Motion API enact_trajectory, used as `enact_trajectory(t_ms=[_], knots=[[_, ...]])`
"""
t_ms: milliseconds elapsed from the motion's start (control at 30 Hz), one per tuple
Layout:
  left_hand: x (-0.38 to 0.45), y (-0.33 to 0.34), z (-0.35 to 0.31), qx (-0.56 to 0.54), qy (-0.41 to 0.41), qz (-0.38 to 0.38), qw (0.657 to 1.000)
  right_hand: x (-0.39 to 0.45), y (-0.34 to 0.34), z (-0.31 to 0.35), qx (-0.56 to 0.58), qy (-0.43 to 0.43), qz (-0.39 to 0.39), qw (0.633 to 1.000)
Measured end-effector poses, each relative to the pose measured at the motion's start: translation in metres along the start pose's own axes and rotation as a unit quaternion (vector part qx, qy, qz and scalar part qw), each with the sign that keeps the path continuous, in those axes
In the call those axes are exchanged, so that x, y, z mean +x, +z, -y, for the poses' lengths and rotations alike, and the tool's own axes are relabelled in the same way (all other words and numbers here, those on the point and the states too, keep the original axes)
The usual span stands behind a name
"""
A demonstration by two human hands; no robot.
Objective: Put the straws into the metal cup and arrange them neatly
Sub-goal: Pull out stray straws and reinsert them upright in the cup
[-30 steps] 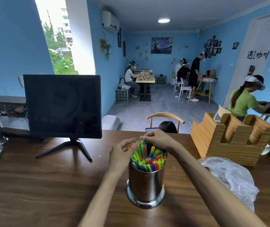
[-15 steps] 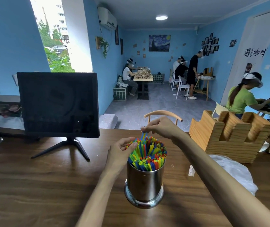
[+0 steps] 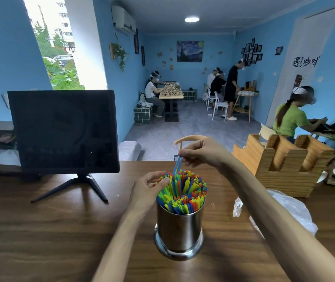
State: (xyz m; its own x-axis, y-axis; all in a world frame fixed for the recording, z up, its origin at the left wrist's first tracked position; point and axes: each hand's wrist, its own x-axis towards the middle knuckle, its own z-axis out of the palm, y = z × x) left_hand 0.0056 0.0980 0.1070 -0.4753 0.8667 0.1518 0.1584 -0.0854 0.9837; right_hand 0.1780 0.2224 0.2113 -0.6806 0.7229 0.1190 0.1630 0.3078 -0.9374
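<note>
The metal cup (image 3: 179,231) stands upright on the wooden bench (image 3: 40,231), packed with coloured straws (image 3: 182,192). The right hand (image 3: 201,152) pinches the top of one blue straw (image 3: 177,165), which stands above the bundle with its lower end among the others. The left hand (image 3: 147,189) rests against the bundle's left side, fingers curled around the straw tops.

A metal cup (image 3: 179,228) stands on the wooden table (image 3: 40,231), packed with coloured straws (image 3: 184,192). The right hand (image 3: 201,152) pinches 1 blue straw (image 3: 177,165) raised above the bunch. The left hand (image 3: 148,189) curls against the straws' left side. A monitor (image 3: 64,131) stands to the left, a wooden rack (image 3: 284,165) and plastic bag (image 3: 290,208) to the right.
</note>
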Motion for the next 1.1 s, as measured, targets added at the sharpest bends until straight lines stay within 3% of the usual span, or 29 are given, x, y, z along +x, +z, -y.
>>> enact_trajectory(t_ms=[200, 400, 767, 967, 1100], knots=[[0.004, -0.002, -0.004, 0.029, 0.040, 0.009, 0.999, -0.012, -0.007, 0.022, 0.124, 0.003, -0.028, 0.992], [0.008, 0.001, -0.026, 0.053, 0.109, 0.074, 0.990, -0.031, -0.008, 0.044, 0.110, -0.080, -0.092, 0.986], [0.005, 0.013, -0.028, 0.117, 0.130, 0.117, 0.978, -0.057, -0.007, 0.049, 0.195, -0.199, -0.245, 0.929], [-0.006, 0.011, -0.037, -0.013, 0.090, 0.131, 0.987, -0.054, -0.004, 0.040, 0.259, -0.203, -0.303, 0.894], [-0.006, 0.007, -0.035, 0.013, 0.123, 0.068, 0.990, -0.052, -0.007, 0.035, 0.294, -0.199, -0.339, 0.871]])
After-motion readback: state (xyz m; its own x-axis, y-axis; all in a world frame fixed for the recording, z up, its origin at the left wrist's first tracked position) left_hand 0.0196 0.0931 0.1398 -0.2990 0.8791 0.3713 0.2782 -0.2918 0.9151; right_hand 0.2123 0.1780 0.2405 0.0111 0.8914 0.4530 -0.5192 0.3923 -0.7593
